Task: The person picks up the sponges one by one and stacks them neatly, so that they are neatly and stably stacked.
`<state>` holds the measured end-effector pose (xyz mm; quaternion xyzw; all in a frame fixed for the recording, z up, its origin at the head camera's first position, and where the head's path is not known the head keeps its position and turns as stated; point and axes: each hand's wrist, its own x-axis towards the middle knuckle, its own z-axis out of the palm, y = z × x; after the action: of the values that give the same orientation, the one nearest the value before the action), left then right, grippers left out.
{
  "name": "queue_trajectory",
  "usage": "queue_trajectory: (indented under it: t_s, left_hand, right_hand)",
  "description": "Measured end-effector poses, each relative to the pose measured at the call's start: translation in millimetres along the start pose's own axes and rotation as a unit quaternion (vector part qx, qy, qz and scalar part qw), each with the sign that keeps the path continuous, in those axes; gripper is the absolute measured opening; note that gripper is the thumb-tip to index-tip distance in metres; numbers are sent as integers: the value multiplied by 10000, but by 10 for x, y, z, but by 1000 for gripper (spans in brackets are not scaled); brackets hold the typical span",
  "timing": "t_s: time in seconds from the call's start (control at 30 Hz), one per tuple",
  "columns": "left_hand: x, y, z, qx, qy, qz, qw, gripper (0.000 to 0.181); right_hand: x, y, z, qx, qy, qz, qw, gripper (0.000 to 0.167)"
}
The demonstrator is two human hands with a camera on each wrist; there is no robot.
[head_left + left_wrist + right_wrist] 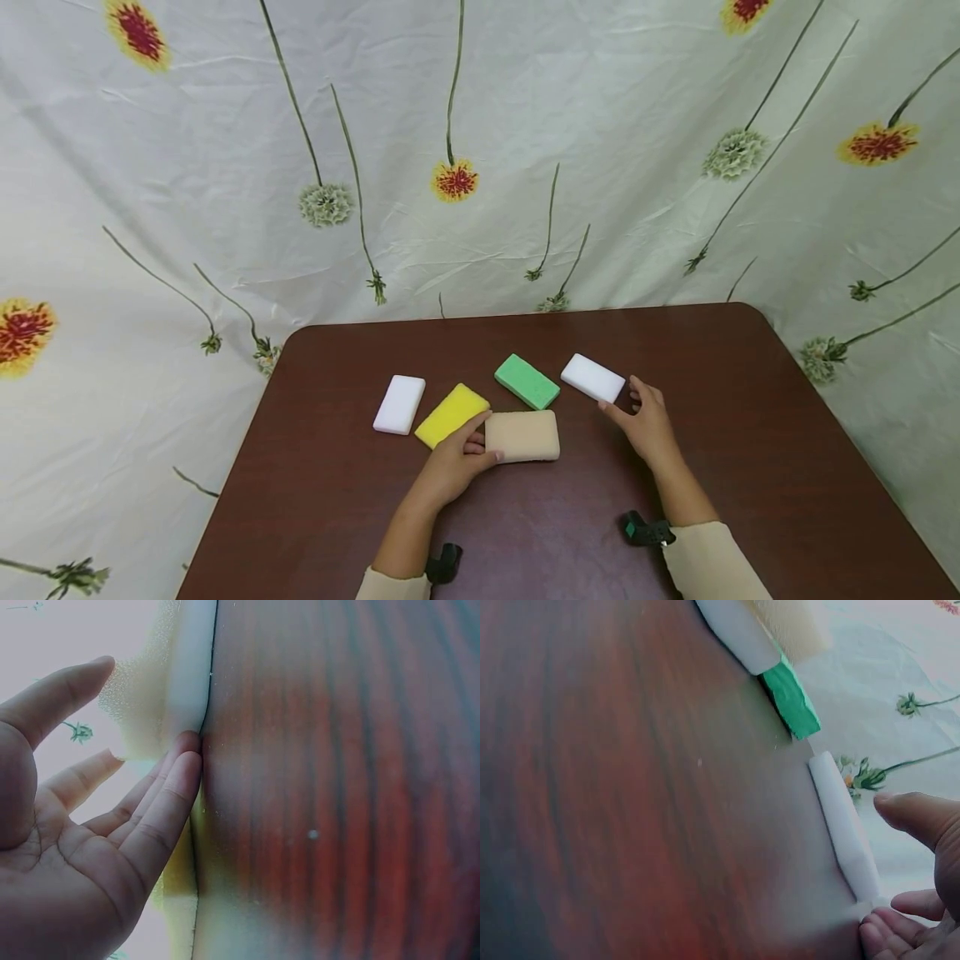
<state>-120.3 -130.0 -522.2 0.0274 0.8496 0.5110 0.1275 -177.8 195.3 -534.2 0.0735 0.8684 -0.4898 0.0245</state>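
Observation:
A beige sponge (522, 436) lies flat at the middle of the table, and my left hand (447, 468) is at its left end, thumb and fingers spread around the near and far corners. In the left wrist view the fingertips of the left hand (97, 817) meet the sponge's edge. My right hand (647, 423) is at the right end of a white sponge (592, 377), thumb and fingers apart around that end. The right wrist view shows the right hand (919, 877) beside the white sponge (844, 825); whether it touches is unclear.
A green sponge (527, 382) lies between the beige and right white ones. A yellow sponge (452, 415), partly behind my left hand, and another white sponge (400, 404) are at the left. The brown table (315, 500) ends at a flowered cloth (495, 108).

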Motion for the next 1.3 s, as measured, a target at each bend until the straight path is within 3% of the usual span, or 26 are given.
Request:
queue_trajectory:
  t_s: [0.57,1.0,1.3]
  left_hand:
    - [-7,9,3,-51,-15,-1,10000,72]
    - [-15,29,-6,-3,-59,85,9999,72]
    - [-21,27,-9,21,-35,101,9999,73]
  right_hand:
    - [90,29,21,-861,19,-172,9961,82]
    - [99,61,48,-976,177,-283,9947,68]
    - [94,85,23,-725,191,-241,9969,65]
